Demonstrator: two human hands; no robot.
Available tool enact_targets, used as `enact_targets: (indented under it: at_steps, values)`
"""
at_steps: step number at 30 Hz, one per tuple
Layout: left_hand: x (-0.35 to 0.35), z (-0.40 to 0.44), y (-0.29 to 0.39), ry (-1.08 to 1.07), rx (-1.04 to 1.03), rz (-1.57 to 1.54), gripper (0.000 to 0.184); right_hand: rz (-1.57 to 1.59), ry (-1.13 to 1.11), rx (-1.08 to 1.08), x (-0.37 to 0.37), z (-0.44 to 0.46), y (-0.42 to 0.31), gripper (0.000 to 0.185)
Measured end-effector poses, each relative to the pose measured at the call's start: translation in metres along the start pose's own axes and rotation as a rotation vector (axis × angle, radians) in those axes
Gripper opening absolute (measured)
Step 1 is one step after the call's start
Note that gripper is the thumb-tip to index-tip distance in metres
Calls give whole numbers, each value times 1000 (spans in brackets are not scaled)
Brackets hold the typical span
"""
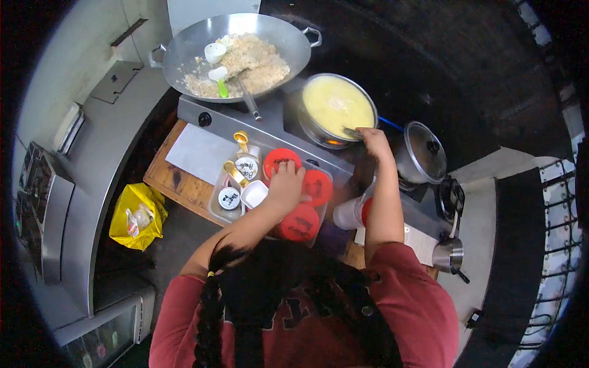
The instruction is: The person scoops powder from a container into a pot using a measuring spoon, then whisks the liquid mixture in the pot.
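Dark hair (270, 264); beyond, round red lids (318, 184), pale-yellow liquid (325, 104).

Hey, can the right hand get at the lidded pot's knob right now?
Probably yes: the knob on the lidded pot looks uncovered and close by, though the right hand would likely have to release the utensil at the yellow-filled pot first.

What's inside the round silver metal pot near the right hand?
The pot holds opaque, pale yellow liquid with a paler patch; whatever lies beneath its surface is hidden.
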State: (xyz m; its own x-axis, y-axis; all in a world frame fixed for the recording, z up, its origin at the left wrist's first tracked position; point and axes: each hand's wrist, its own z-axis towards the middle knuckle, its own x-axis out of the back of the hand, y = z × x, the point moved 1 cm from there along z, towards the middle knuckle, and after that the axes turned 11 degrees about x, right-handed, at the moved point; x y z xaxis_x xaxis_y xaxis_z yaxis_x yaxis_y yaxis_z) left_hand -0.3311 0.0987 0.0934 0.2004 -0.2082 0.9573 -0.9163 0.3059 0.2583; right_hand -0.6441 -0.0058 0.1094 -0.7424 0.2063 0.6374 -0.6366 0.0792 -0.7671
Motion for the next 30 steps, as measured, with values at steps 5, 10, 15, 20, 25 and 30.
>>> enact_targets:
  at_steps: [5,10,15,20,25,30]
  values:
    - [-3,-1,-1,9,-11,-9,82,105,280,172,-10,7,17,34]
    - [2,-1,0,-14,8,7,83,148,-41,-152,-6,-5,2,35]
    - [-2,-1,-1,3,0,12,84,58,346,207,-16,17,42,29]
    - [3,-2,0,0,5,5,82,343,9,-176,0,-2,-11,29]
    - [3,-3,1,12,-1,14,82,-75,206,29,-8,33,57,29]
    - [1,-3,-1,8,-9,25,81,471,64,-142,9,4,3,27]
